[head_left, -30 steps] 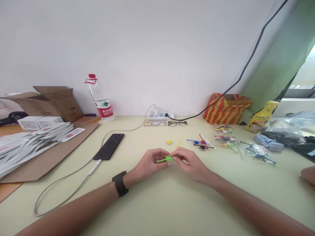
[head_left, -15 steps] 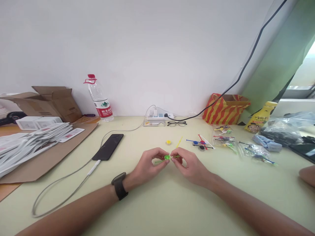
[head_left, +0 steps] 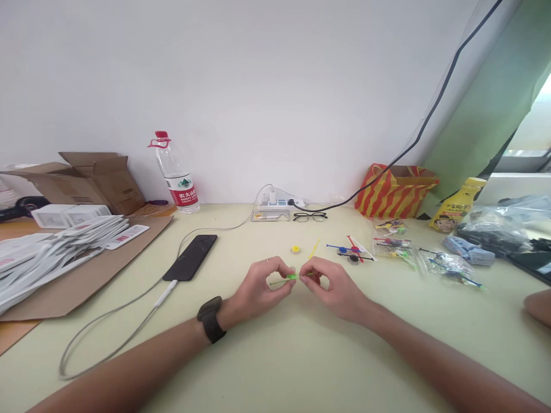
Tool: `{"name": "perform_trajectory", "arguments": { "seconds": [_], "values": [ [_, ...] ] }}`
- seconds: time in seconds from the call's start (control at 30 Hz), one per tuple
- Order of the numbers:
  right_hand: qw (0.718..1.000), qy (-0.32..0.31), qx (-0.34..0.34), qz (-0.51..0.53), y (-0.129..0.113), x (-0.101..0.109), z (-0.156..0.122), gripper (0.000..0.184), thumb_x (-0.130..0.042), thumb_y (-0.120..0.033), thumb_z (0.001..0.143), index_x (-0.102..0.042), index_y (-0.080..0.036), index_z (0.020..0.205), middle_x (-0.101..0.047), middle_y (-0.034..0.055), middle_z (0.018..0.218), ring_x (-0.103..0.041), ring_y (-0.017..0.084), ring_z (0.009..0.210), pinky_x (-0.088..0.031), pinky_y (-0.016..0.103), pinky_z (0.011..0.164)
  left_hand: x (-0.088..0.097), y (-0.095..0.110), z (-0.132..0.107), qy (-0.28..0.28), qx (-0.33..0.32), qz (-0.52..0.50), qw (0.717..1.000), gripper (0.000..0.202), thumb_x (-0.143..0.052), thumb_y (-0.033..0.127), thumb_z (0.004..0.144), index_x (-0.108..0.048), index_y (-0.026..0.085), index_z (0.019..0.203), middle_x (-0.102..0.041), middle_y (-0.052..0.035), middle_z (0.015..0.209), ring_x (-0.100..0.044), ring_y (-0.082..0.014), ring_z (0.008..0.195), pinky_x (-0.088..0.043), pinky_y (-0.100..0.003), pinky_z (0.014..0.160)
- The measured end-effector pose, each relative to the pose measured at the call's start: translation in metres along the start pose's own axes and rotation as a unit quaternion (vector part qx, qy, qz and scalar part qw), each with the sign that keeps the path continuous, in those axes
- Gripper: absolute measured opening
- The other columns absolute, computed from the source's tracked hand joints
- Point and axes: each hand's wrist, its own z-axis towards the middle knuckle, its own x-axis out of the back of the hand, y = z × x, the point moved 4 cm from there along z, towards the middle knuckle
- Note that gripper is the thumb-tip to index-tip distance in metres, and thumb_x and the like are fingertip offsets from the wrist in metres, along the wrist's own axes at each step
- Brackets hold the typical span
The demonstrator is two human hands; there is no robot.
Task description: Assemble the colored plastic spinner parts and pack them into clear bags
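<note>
My left hand [head_left: 267, 287] is closed in a pinch on a small green plastic arrow spinner [head_left: 291, 277], whose thin shaft sticks out to the left under the fingers. Close beside it, my right hand [head_left: 329, 285] pinches the other end of the green shaft between thumb and forefinger. Part of the spinner is covered by fingertips. Behind the hands lie a yellow round spinner base [head_left: 295, 249] and a separate yellow arrow [head_left: 314, 249]. To their right, several arrow spinners [head_left: 353, 250] in blue, red and black sit grouped beside a white arrow.
Bagged spinners [head_left: 447, 265] lie at right, near a yellow bottle [head_left: 457, 206] and a striped bag [head_left: 394, 192]. Glasses [head_left: 310, 217] and a power strip [head_left: 279, 202] are at the wall. A charging phone [head_left: 190, 258] and a water bottle [head_left: 183, 183] stand left. Another person's arm [head_left: 538, 308] shows at right.
The green spinner has tilted in my left fingers, so its round part now shows more edge-on. Both hands stay in nearly the same place; the view shifts slightly.
</note>
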Motion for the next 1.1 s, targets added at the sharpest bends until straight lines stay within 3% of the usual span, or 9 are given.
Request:
{"name": "perform_trajectory", "arguments": {
  "seconds": [0.23, 0.43, 0.53, 0.63, 0.73, 0.9, 0.93, 1.0, 1.1],
  "values": [
    [0.999, -0.006, -0.025, 0.028, 0.012, 0.003, 0.003, 0.008, -0.058, -0.026, 0.098, -0.065, -0.023, 0.096, -0.062, 0.0027, 0.088, -0.058, 0.017, 0.076, -0.046, 0.029, 0.063, -0.002, -0.002, 0.002, -0.069, 0.087, -0.192, 0.975, 0.017, -0.065, 0.034, 0.1, -0.069, 0.019, 0.097, -0.073, -0.0112, 0.113, -0.066, -0.0241, 0.11, -0.052, -0.039, 0.098],
    [0.998, 0.063, -0.004, 0.015, 0.013, 0.011, 0.003, 0.019, -0.057, -0.036, 0.1, -0.066, -0.025, 0.113, -0.057, 0.0084, 0.116, -0.06, 0.016, 0.079, -0.055, 0.033, 0.073, -0.005, -0.012, 0.005, -0.084, 0.148, -0.291, 0.942, 0.025, -0.078, 0.036, 0.091, -0.069, 0.018, 0.106, -0.07, -0.0068, 0.103, -0.066, -0.0184, 0.094, -0.054, -0.034, 0.089],
    [0.996, 0.092, -0.005, 0.014, 0.01, 0.016, 0.002, 0.022, -0.055, -0.038, 0.102, -0.063, -0.025, 0.118, -0.063, 0.0076, 0.106, -0.06, 0.018, 0.079, -0.054, 0.035, 0.074, -0.006, -0.015, 0.005, -0.081, 0.17, -0.302, 0.934, 0.025, -0.079, 0.036, 0.09, -0.069, 0.018, 0.105, -0.068, -0.0047, 0.099, -0.065, -0.0172, 0.094, -0.053, -0.033, 0.09],
    [0.997, 0.062, -0.009, 0.053, 0.006, 0.015, -0.001, 0.025, -0.049, -0.039, 0.106, -0.059, -0.025, 0.124, -0.066, 0.0064, 0.099, -0.06, 0.019, 0.079, -0.053, 0.036, 0.074, -0.006, -0.014, 0.005, -0.079, 0.181, -0.309, 0.93, 0.025, -0.08, 0.036, 0.089, -0.068, 0.018, 0.102, -0.067, -0.0044, 0.096, -0.065, -0.017, 0.092, -0.053, -0.032, 0.088],
    [0.996, 0.058, -0.01, 0.065, 0.001, 0.012, -0.003, 0.032, -0.046, -0.039, 0.106, -0.051, -0.027, 0.135, -0.064, 0.0076, 0.106, -0.059, 0.019, 0.078, -0.053, 0.038, 0.077, -0.006, -0.011, 0.005, -0.073, 0.181, -0.316, 0.929, 0.027, -0.08, 0.038, 0.088, -0.067, 0.018, 0.101, -0.065, -0.0045, 0.095, -0.064, -0.0174, 0.091, -0.054, -0.033, 0.088],
    [0.99, 0.131, -0.024, 0.052, -0.002, 0.012, -0.006, 0.062, -0.05, -0.043, 0.104, -0.02, -0.029, 0.157, -0.058, 0.0085, 0.111, -0.059, 0.023, 0.099, -0.053, 0.042, 0.088, -0.004, -0.011, 0.006, -0.053, 0.175, -0.309, 0.933, 0.03, -0.08, 0.04, 0.088, -0.065, 0.017, 0.1, -0.065, -0.0053, 0.096, -0.065, -0.0177, 0.092, -0.056, -0.034, 0.088],
    [0.989, 0.124, -0.04, 0.064, -0.001, 0.012, -0.006, 0.062, -0.049, -0.045, 0.104, -0.02, -0.03, 0.156, -0.059, 0.0067, 0.105, -0.059, 0.023, 0.094, -0.053, 0.04, 0.083, -0.004, -0.011, 0.006, -0.05, 0.174, -0.307, 0.934, 0.03, -0.08, 0.04, 0.088, -0.065, 0.017, 0.1, -0.065, -0.0052, 0.095, -0.065, -0.0176, 0.091, -0.056, -0.033, 0.088],
    [0.986, 0.066, -0.097, 0.121, 0.002, 0.009, -0.005, 0.047, -0.042, -0.05, 0.106, -0.035, -0.028, 0.147, -0.055, -0.001, 0.078, -0.053, 0.019, 0.068, -0.048, 0.033, 0.063, -0.003, -0.011, 0.006, -0.042, 0.171, -0.301, 0.937, 0.03, -0.08, 0.04, 0.088, -0.065, 0.017, 0.1, -0.065, -0.0048, 0.095, -0.064, -0.0169, 0.09, -0.055, -0.032, 0.087],
    [0.964, -0.004, -0.157, 0.215, 0.004, 0.006, -0.004, 0.035, -0.037, -0.055, 0.106, -0.052, -0.025, 0.118, -0.03, -0.01, 0.053, -0.027, 0.014, 0.048, -0.027, 0.027, 0.049, -0.001, -0.011, 0.007, -0.029, 0.164, -0.293, 0.941, 0.028, -0.079, 0.039, 0.089, -0.065, 0.017, 0.1, -0.065, -0.0047, 0.096, -0.064, -0.0164, 0.09, -0.055, -0.033, 0.087]
  ]
}}
